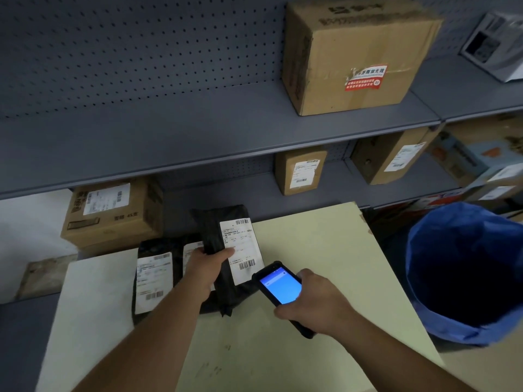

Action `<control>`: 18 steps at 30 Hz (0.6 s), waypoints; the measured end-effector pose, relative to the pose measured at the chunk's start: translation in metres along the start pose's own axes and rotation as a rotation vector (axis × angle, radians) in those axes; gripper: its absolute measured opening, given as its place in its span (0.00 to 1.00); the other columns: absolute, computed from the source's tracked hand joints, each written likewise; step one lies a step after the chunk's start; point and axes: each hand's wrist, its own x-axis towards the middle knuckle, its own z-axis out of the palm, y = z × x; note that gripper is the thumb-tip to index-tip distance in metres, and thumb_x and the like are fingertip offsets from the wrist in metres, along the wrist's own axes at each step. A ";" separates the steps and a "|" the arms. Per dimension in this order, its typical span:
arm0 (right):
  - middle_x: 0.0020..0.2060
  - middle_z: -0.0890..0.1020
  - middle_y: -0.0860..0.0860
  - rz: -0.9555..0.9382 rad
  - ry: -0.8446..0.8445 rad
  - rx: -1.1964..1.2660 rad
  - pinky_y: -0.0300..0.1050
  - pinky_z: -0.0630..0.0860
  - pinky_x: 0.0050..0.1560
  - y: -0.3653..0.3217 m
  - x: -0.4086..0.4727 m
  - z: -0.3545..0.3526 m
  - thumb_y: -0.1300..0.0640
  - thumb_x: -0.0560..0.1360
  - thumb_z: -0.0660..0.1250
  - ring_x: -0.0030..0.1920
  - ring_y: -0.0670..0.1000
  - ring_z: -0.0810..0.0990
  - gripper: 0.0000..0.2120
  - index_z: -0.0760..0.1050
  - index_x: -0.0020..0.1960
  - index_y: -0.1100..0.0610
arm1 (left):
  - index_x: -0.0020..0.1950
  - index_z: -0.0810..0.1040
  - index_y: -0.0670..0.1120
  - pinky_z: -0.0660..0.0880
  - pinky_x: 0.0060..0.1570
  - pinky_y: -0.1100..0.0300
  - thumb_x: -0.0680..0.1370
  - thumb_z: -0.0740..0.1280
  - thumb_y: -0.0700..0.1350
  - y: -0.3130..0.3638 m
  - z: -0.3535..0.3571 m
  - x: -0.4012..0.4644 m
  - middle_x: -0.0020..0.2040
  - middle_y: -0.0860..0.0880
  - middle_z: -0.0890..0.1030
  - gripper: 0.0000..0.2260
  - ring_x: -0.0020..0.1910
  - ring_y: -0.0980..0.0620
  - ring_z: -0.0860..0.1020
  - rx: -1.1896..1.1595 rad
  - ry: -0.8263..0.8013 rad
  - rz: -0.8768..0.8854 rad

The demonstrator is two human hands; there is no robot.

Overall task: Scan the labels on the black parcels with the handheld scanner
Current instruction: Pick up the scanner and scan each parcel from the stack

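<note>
Only "45" legible, on left cardboard box (113,216).

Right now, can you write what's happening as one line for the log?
left hand: tilts up black parcel | right hand: aims handheld scanner, screen lit, at its label | second black parcel: flat on table

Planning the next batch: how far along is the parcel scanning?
Nothing shows as finished. In hand: the left hand tilts up a black parcel, and the right hand aims the scanner at its label. Left: at least one labelled parcel on the table.
</note>
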 end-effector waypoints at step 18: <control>0.44 0.80 0.45 0.084 0.047 0.145 0.42 0.79 0.43 0.057 0.028 -0.044 0.43 0.65 0.79 0.44 0.46 0.82 0.25 0.73 0.56 0.48 | 0.58 0.85 0.43 0.83 0.55 0.50 0.74 0.79 0.49 -0.036 0.137 0.035 0.52 0.45 0.89 0.15 0.51 0.42 0.87 -0.029 -0.122 -0.168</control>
